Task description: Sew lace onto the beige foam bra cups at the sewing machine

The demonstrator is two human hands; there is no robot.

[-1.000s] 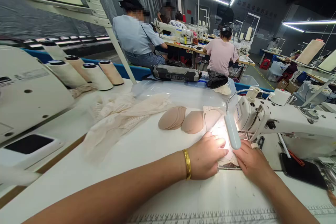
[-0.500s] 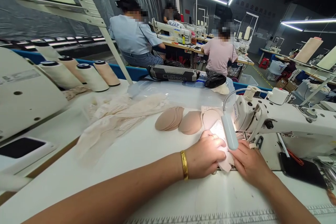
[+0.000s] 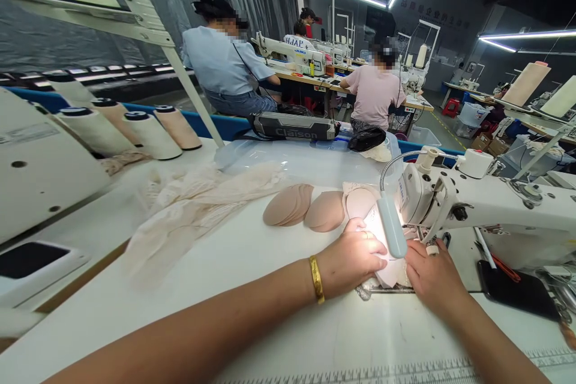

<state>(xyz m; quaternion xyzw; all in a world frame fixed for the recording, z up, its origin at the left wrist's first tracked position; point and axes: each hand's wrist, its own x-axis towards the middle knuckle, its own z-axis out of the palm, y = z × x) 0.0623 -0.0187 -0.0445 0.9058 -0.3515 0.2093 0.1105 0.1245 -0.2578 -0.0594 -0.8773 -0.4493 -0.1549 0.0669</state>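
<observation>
My left hand, with a gold bangle at its wrist, has its fingers bent and closed on a pale pink fabric piece beneath the lamp. My right hand lies palm down by the needle area of the white sewing machine, fingers stretched out at the fabric's right edge. A grey-blue lamp head on a bent metal neck hides part of the fabric. Beyond my left hand lie a lace-edged cup, a beige bra cup and a stack of beige bra cups.
Sheer cream fabric spreads across the table's left side. Several thread cones stand behind it. A translucent blue plastic sheet or lid lies at the back. A black phone-like object rests at right, and a ruler strip runs along the front.
My right hand has shifted slightly right, and its fingers have spread beside the needle area. The left hand keeps hold of the fabric. The view has moved a little.
</observation>
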